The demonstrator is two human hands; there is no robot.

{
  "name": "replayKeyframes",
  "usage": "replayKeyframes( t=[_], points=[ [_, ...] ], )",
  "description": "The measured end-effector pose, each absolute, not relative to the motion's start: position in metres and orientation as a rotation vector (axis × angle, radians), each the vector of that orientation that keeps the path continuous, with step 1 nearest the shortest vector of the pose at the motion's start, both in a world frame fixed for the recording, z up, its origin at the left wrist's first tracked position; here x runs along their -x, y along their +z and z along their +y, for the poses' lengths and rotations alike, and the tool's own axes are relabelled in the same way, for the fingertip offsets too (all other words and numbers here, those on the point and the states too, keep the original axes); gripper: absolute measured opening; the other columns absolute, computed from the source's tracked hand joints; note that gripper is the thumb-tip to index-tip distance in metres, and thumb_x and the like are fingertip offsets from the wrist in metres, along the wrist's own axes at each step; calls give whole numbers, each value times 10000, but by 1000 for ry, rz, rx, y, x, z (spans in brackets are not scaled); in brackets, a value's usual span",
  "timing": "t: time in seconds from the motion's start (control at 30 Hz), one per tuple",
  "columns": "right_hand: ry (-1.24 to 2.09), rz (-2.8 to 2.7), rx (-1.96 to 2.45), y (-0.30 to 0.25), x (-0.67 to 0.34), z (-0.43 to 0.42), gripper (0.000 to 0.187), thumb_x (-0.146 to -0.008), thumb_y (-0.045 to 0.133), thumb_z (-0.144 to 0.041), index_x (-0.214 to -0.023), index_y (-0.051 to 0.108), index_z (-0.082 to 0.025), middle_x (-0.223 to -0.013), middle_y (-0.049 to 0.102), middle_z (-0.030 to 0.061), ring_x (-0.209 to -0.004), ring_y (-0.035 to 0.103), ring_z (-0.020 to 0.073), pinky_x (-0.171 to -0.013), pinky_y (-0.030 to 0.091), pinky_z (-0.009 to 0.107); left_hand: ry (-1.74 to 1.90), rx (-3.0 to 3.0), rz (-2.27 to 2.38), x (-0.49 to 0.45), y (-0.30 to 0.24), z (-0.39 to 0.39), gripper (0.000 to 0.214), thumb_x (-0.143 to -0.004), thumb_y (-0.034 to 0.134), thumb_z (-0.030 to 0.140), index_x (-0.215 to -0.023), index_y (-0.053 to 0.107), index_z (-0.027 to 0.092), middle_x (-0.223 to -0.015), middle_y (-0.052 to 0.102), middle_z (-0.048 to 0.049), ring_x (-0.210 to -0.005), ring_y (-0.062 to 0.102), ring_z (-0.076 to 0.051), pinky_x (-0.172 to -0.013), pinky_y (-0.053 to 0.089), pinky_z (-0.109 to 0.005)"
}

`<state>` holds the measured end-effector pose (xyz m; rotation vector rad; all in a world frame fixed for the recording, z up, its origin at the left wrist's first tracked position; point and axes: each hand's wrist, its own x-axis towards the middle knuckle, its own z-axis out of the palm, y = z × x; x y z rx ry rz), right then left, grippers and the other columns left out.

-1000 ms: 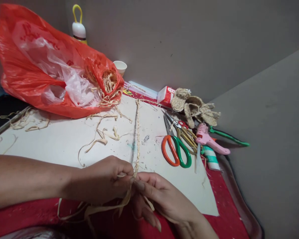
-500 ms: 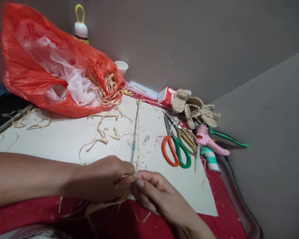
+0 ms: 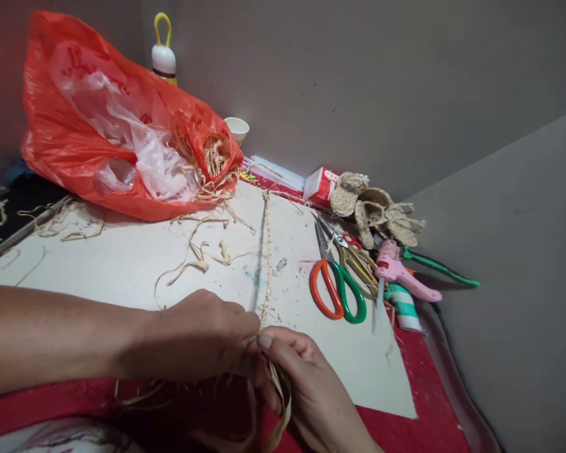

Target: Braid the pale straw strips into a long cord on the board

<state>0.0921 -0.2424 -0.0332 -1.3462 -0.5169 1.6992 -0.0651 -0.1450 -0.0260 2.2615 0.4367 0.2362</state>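
Note:
A thin braid of pale raffia (image 3: 268, 264) runs from the far edge of the white board (image 3: 321, 352) down to my hands. My left hand (image 3: 212, 330) is closed at the braid's near end, its fingertips partly hidden. Pressed against it, my right hand (image 3: 302, 377) pinches the raffia with thumb and fingers. Loose flat raffia strands (image 3: 282, 402) hang below the right hand. Both hands meet just above the board's near edge.
A red plastic bag (image 3: 89, 151) with raffia stands at the back left. Loose raffia scraps (image 3: 198, 264) lie on the board. To the right are orange-and-green scissors (image 3: 327, 289), a pink glue gun (image 3: 399, 270), woven pieces (image 3: 372, 204) and a striped roll (image 3: 405, 308).
The loose strands that trailed leftward under my left hand now hang down by my right hand. Both hands stay together at the braid's end. The view has shifted slightly.

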Motion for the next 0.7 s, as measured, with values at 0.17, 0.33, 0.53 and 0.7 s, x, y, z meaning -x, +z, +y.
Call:
replayKeyframes(
  t=[0.17, 0.33, 0.53, 0.7],
  points=[
    [1650, -742, 1563, -30, -93, -243, 380, -844, 583, -432, -627, 614, -122, -420, 578, 3, -339, 437, 60, -367, 293, 151, 35, -1736, 611, 61, -19, -145, 338, -907, 372, 391, -657, 446, 176, -604, 510, 26, -559, 430, -87, -501, 300, -192],
    [1498, -888, 1756, -20, -87, -247, 432, -845, 552, -480, -580, 575, -140, -456, 568, 16, -396, 439, 81, -394, 307, 174, -55, -1491, 558, 59, -15, -145, 304, -889, 371, 385, -680, 434, 174, -633, 495, 26, -575, 408, -84, -505, 322, -192],
    [1188, -1246, 1780, -25, -82, -252, 423, -890, 454, -454, -586, 504, -166, -516, 450, -18, -483, 377, 97, -433, 299, 201, -1, -1763, 546, 63, -25, -147, 241, -891, 328, 288, -683, 390, 183, -614, 430, 50, -558, 337, -75, -492, 292, -188],
    [1058, -1408, 1933, -22, -76, -255, 341, -923, 398, -391, -651, 457, -196, -535, 452, -34, -497, 388, 104, -459, 293, 216, 55, -1868, 598, 61, -32, -150, 230, -868, 361, 261, -658, 401, 176, -585, 417, 52, -544, 331, -71, -472, 256, -187]
  ],
)
